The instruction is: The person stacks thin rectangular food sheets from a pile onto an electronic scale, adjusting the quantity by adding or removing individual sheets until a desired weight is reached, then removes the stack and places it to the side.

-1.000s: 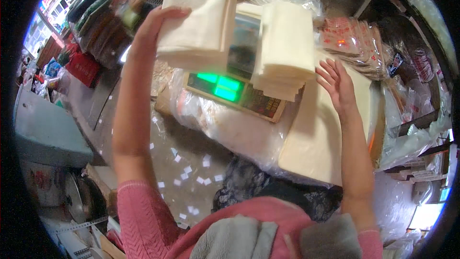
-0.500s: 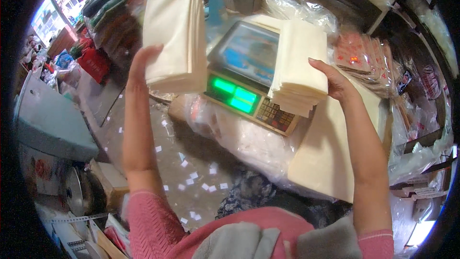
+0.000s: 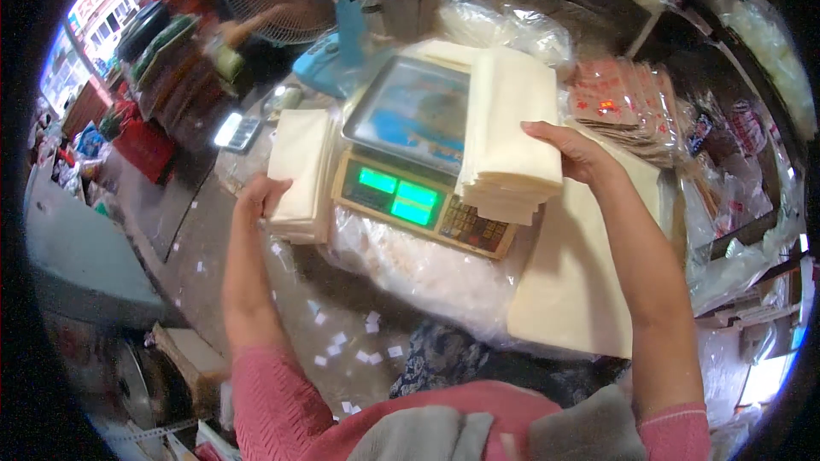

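My left hand (image 3: pixel 262 197) is closed on the near left edge of a stack of folded cream sheets (image 3: pixel 297 162), left of a digital scale (image 3: pixel 389 215). My right hand (image 3: pixel 574 151), thumb on top, grips the right side of a second folded cream stack (image 3: pixel 512 115). That stack covers the right part of the scale's metal pan (image 3: pixel 410 107) and some of its keypad; whether it rests on the pan, I cannot tell. The scale's green displays are lit. A large flat cream sheet (image 3: pixel 568 290) lies below my right forearm.
A blue fan (image 3: pixel 342 26) stands behind the scale. Clear plastic (image 3: pixel 410 273) covers the near side, and a calculator-like device (image 3: pixel 237 132) sits at the left. Red-printed bags (image 3: pixel 619 94) are piled at the right. White paper scraps (image 3: pixel 367 354) dot the floor.
My left hand has lowered its stack from high up to beside the scale, uncovering the fan. My right hand keeps its grip on the other stack. The view has shifted slightly.
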A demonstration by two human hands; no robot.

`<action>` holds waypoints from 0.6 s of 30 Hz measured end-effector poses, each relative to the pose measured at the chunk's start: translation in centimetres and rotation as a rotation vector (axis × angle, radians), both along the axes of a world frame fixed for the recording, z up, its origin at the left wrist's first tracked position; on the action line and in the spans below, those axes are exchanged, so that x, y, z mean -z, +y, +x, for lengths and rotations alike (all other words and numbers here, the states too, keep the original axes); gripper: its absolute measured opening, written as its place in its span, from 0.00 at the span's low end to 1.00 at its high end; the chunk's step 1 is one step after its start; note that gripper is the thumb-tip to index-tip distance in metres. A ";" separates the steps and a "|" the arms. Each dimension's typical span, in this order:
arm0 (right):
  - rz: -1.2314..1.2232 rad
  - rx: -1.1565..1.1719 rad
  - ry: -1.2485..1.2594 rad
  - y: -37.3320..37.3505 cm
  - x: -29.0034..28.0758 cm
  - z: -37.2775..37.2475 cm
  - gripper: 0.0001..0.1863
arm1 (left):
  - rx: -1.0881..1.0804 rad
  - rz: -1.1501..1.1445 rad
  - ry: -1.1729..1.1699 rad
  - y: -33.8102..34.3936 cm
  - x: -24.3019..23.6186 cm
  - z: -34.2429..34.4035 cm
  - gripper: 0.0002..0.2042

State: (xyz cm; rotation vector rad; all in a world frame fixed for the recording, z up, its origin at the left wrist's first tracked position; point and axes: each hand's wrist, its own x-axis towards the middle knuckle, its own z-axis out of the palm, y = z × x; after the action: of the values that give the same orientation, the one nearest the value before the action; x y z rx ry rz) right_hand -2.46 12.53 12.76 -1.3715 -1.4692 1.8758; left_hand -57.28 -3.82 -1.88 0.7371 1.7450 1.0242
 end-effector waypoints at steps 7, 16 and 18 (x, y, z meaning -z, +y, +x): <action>0.022 0.084 -0.052 -0.6 0.0 0.5 0.34 | 0.170 0.583 0.306 9.3 -8.5 16.6 0.28; -0.012 0.078 0.258 0.2 1.1 -1.0 0.27 | 0.545 0.167 -0.455 12.9 -13.5 32.7 0.28; -0.005 0.071 0.274 -0.1 0.8 -0.2 0.29 | 0.537 0.063 -0.425 14.4 -12.4 32.1 0.27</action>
State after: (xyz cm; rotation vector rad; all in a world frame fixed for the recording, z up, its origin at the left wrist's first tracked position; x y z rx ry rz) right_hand -2.62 12.47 11.98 -1.1014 -1.2648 1.9340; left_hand -25.14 10.55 10.55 0.8894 1.0725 0.7902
